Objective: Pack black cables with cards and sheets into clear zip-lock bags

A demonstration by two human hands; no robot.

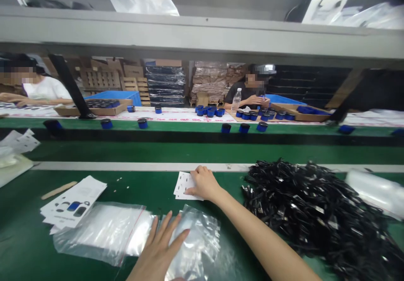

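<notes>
My right hand (205,184) reaches forward to a small white printed card (181,185) with dark spots, its fingers curled over the card and the thumb pressed on it. The card lies on the green work surface, and its right part is hidden under the hand. My left hand (160,243) is spread flat over clear plastic bags (197,241) closer to me, holding nothing. Left of it lies another stack of clear zip bags (97,230). White leaflets (74,203) with blue and black pictures rest partly against that stack.
A large heap of black cables (309,213) fills the right side, beside a clear plastic roll (375,192). A wooden stick (59,190) lies left. Blue, black-topped round pieces (243,128) stand on the raised green strip. Two people sit across, one near a water bottle (236,100).
</notes>
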